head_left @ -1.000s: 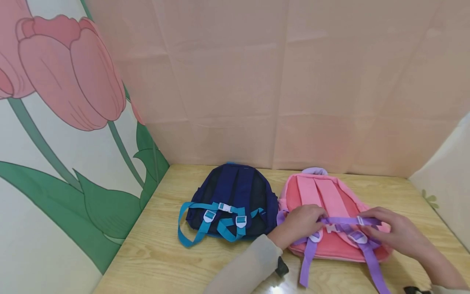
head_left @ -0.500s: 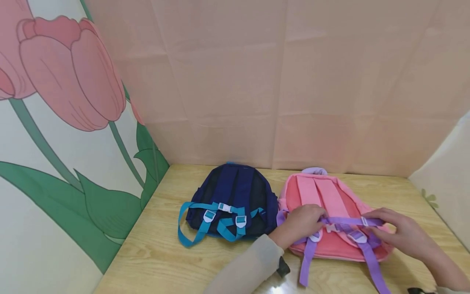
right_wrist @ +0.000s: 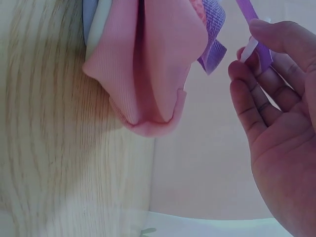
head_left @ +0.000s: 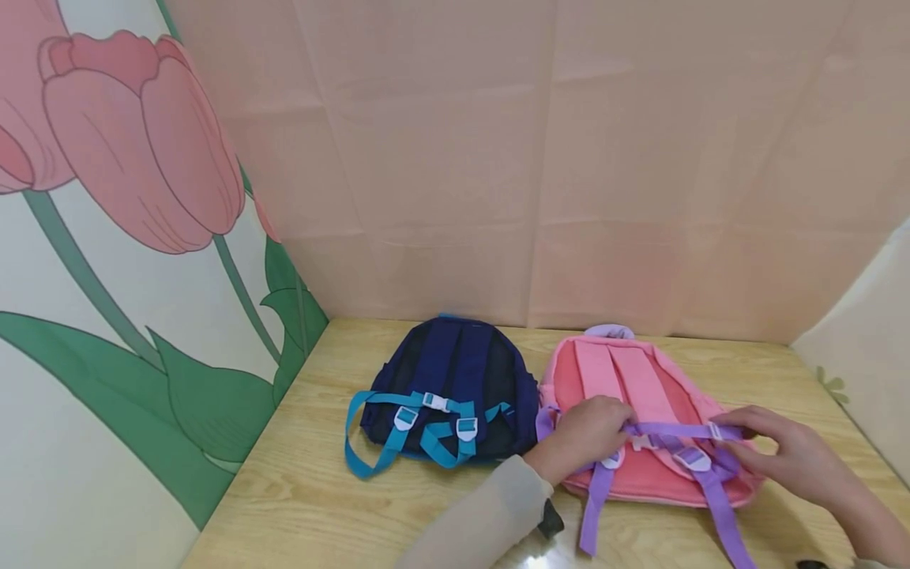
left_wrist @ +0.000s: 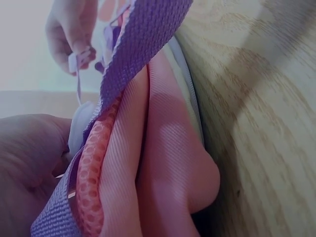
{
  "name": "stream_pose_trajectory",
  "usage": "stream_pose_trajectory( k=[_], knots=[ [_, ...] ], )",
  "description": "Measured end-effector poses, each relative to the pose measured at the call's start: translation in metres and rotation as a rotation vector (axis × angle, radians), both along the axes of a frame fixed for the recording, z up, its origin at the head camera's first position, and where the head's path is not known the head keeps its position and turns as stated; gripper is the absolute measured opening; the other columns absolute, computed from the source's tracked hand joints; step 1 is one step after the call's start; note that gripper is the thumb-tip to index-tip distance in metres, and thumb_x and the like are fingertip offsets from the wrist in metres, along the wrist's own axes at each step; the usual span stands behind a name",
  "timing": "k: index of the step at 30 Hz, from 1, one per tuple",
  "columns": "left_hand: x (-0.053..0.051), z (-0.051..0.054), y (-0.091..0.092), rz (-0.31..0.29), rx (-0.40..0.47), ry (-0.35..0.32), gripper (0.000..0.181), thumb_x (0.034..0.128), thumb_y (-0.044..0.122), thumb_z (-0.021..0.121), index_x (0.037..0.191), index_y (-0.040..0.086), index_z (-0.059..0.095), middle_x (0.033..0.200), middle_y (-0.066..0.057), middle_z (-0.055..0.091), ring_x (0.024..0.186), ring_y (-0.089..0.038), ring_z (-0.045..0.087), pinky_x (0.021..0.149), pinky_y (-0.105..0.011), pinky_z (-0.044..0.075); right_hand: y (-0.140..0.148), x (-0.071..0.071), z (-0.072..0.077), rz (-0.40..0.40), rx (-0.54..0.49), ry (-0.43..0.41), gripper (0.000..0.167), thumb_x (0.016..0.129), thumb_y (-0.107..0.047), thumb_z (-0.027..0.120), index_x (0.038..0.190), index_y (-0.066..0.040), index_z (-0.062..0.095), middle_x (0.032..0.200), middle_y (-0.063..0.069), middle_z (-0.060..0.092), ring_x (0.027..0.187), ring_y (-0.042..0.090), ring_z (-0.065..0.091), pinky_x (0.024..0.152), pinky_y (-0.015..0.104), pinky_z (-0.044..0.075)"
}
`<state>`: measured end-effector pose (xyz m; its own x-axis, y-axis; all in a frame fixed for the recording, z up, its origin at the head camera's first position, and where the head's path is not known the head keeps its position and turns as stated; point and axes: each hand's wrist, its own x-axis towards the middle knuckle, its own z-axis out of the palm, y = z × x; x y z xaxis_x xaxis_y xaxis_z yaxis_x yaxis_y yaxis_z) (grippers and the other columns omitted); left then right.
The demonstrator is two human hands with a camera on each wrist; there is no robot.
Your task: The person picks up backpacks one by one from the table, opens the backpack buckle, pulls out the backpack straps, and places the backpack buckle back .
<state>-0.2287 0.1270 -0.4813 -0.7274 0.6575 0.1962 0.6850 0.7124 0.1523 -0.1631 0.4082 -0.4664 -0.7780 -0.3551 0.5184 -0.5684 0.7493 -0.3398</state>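
Observation:
A pink backpack (head_left: 643, 378) lies with its shoulder straps facing up. Across it runs a purple chest strap (head_left: 671, 430), stretched taut between both hands. My left hand (head_left: 588, 433) grips the strap's left part; its fingertips are partly hidden, and a white plastic piece (left_wrist: 82, 126) shows beside it in the left wrist view. At the strap's other end, my right hand (head_left: 799, 458) pinches the webbing by a white slider (head_left: 715, 431). The right wrist view shows thumb and fingertips (right_wrist: 239, 71) on that slider. Below, purple strap tails (head_left: 596, 510) hang over the pack's lower edge.
A navy backpack (head_left: 455, 356) with turquoise straps (head_left: 391, 454) and white buckles lies just left of the pink one. Both rest on a wood-grain table (head_left: 306, 490). A pinkish backdrop (head_left: 441, 174) rises behind, and a tulip-printed panel (head_left: 135, 142) stands at the left.
My right hand has shifted slightly to the right, and the white slider has moved right along with it. My left hand stays almost in place, still gripping the strap.

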Motion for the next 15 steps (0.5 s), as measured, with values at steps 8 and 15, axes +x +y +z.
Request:
stream_pose_trajectory(
  k=[8,15],
  knots=[
    [0.0033,0.0010,0.0024,-0.009,-0.027,0.027,0.016,0.0953,0.032,0.071,0.110,0.035,0.075,0.102,0.023,0.068,0.096,0.005,0.057,0.081,-0.011,0.046,0.0050,0.0010,-0.0034,0.010,-0.008,-0.039,0.048,0.070,0.005,0.087,0.109,-0.021,0.074,0.097,-0.016,0.067,0.087,-0.007,0.058,0.076,0.005,0.039],
    [0.0049,0.0017,0.0031,-0.005,-0.044,0.044,0.016,0.0944,0.031,0.072,0.110,0.035,0.075,0.102,0.024,0.068,0.095,0.004,0.056,0.079,-0.011,0.046,0.0072,0.0004,-0.0078,0.023,-0.023,-0.061,0.047,0.071,0.006,0.085,0.110,-0.017,0.073,0.097,-0.015,0.067,0.087,-0.007,0.059,0.074,0.005,0.039]
  ],
)
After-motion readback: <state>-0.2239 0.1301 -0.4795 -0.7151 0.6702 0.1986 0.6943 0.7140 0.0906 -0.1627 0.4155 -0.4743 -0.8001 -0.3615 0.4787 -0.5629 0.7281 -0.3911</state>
